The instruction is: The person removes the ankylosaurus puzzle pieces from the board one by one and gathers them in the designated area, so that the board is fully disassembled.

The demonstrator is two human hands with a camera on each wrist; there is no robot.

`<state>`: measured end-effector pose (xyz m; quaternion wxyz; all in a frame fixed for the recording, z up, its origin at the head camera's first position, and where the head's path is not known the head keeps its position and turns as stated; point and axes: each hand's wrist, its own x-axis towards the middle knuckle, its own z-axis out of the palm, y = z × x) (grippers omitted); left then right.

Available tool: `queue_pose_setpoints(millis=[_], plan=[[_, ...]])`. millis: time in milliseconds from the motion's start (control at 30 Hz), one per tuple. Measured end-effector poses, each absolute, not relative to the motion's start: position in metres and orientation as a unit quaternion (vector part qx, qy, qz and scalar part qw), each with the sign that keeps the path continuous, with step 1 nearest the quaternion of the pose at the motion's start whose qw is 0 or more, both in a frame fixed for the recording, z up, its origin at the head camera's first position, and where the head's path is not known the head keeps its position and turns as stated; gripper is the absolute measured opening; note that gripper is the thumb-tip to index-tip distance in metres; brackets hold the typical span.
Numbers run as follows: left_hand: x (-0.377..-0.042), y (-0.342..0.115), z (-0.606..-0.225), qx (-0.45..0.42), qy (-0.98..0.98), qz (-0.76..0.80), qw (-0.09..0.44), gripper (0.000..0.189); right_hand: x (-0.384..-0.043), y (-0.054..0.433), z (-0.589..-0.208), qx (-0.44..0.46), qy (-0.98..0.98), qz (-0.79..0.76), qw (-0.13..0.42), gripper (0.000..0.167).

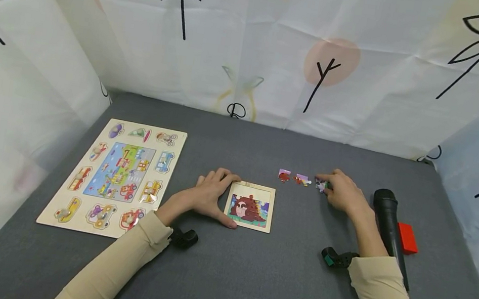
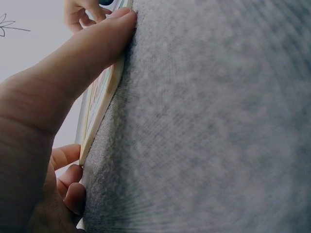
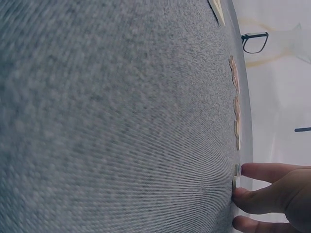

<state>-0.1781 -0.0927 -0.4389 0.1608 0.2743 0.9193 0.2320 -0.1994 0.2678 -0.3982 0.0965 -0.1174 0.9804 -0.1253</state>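
- On the left of the small framed puzzle [image 1: 256, 191], with a gap, lies the large puzzle board [image 1: 85, 199], with vehicle pictures around its edges.
- Your left hand [image 1: 207, 196] is at the left side of the small framed puzzle and grasps it, the thumb at the near corner and the fingers at the far corner.
- The small framed puzzle itself lies flat on the grey table [image 1: 248, 283], showing a brown animal.
- Beyond its far right corner lie two loose pieces [image 1: 302, 180], side by side.
- Farther right of it, your right hand [image 1: 344, 192] pinches a third piece [image 1: 319, 185] between thumb and index finger.
- Well to its right lies a black microphone [image 1: 388, 216], and just past this, a red block [image 1: 407, 238].
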Motion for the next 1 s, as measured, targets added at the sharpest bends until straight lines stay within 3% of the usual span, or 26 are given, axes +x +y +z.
queue_pose_setpoints(millis=[533, 1000], plan=[[-0.178, -0.092, -0.44, 0.276, 0.92, 0.231, 0.156, 0.112, -0.194, 0.267, -0.393, -0.117, 0.981, -0.137, 0.076, 0.042], [-0.178, -0.093, -0.442, 0.276, 0.921, 0.23, 0.153, 0.113, -0.174, 0.227, -0.377, -0.163, 0.971, -0.17, 0.032, 0.039]])
